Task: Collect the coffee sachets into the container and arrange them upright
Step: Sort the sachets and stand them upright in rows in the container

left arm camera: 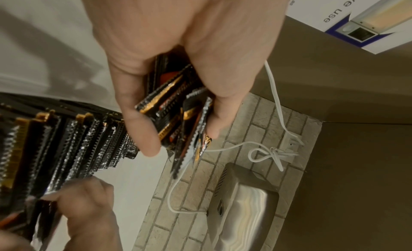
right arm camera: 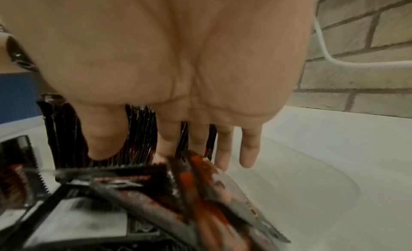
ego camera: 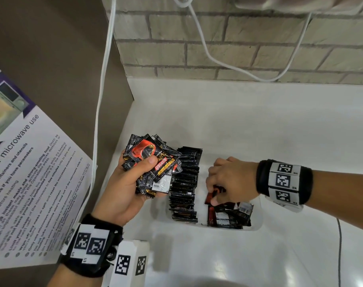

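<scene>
My left hand (ego camera: 144, 169) grips a thick bundle of black and red coffee sachets (ego camera: 153, 162) above the left side of the white container (ego camera: 259, 214); the left wrist view shows the bundle (left arm camera: 178, 117) fanned between thumb and fingers. The container's left compartment holds a tight row of upright sachets (ego camera: 185, 183). My right hand (ego camera: 212, 193) reaches into the right compartment, where thumb and fingers pinch a red-edged sachet (ego camera: 209, 198) among loose, leaning sachets (ego camera: 230, 214). Those sachets (right arm camera: 156, 193) are blurred in the right wrist view, below the fingers (right arm camera: 165, 145).
The container sits in a corner of a white counter (ego camera: 259, 131) under a brick wall (ego camera: 238, 48). A white cable (ego camera: 101, 100) hangs down on the left beside a microwave-use poster (ego camera: 31, 172). A steel dispenser (left arm camera: 240, 210) is mounted on the wall above.
</scene>
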`<state>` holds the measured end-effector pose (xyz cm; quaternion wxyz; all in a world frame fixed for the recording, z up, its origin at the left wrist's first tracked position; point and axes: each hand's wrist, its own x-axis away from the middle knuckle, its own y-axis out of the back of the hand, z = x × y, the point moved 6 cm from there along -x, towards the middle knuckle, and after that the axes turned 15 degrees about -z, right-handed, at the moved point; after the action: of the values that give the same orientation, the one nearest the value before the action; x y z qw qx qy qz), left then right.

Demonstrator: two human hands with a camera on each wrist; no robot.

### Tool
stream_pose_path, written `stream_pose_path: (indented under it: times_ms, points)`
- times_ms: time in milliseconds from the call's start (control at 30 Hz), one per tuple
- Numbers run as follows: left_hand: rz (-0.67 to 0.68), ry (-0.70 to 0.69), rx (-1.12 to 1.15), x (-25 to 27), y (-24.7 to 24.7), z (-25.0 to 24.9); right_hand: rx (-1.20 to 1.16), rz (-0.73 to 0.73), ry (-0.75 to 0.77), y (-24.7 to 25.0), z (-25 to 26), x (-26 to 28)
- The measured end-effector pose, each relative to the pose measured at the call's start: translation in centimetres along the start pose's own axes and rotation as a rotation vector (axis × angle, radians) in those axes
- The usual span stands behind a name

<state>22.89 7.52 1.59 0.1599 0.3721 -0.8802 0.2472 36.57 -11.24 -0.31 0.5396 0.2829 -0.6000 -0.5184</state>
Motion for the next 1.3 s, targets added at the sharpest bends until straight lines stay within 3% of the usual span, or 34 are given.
stream_pose_path:
  times_ms: [233,433,700,900,1100,1300]
  points:
    - [-0.007,-0.006,-0.004,0.0,0.1,0.0,-0.092,0.004,0.032,-0.2,0.5,-0.2]
    - [-0.008,-0.007,0.003,0.1,0.1,-0.1,-0.014,0.064,0.066,0.1,0.2,1.2]
    - [0.018,-0.004,-0.008,0.1,-0.4,-0.1,-0.323,0.035,0.106,0.3,0.9,1.3]
    - [0.011,-0.003,-0.023,0.0,-0.5,-0.1,-0.131,0.087,0.042,-0.4,0.5,0.9]
    - [0.004,0.016,-0.019,-0.1,-0.8,0.4,-0.22,-0.045,0.028,0.1,0.7,1.2]
    - [0.006,0.017,-0.021,-0.1,-0.8,0.3,-0.163,-0.114,0.048,0.5,0.6,0.5]
